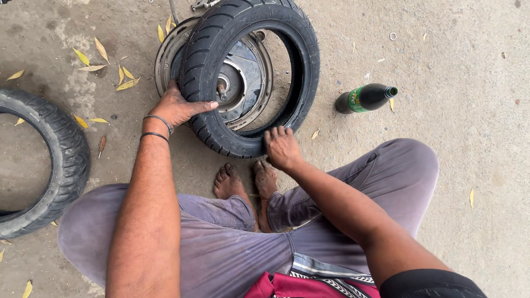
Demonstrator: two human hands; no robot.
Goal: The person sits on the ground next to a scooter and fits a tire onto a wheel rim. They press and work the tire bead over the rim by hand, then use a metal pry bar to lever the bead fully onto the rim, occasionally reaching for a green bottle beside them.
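Black tyre [221, 44] sits half over the wheel rim [251, 83] on the concrete floor [469, 55], right in front of the bare feet [245, 182]. Left hand [176, 107] has its grip wrapped on the tread's left side, right hand [281, 146] presses fingers-down on the near bottom edge, so both are on it

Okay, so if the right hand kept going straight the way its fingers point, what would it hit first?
The right hand already rests on the black tyre at its near edge, fingers pointing away from the body. Straight on, it would likely cross the tyre's opening toward the metal wheel rim; depth is unclear.
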